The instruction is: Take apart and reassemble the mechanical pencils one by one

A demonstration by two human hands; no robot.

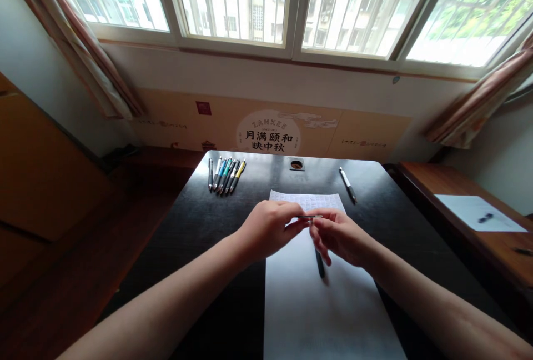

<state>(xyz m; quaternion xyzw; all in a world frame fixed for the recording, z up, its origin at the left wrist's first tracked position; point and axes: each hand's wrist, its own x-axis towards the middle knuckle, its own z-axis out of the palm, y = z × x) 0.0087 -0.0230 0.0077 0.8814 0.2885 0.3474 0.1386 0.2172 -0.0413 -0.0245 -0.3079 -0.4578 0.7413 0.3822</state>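
Above a long white sheet of paper, my two hands meet with fingertips pinched. A thin dark rod with a pale tip, looking like a pen refill, runs level between them. My left hand grips its left end between thumb and fingers. The thumb and forefinger of my right hand close on the other end, by the pale tip. Beneath my right fingers shows a black pen barrel; its upper part is hidden, and I cannot tell whether the fingers touch it.
Several click pens lie side by side at the back left of the black table. One white and black pen lies at the back right. Near the far edge is a round cable hole. A wooden side table holds another sheet.
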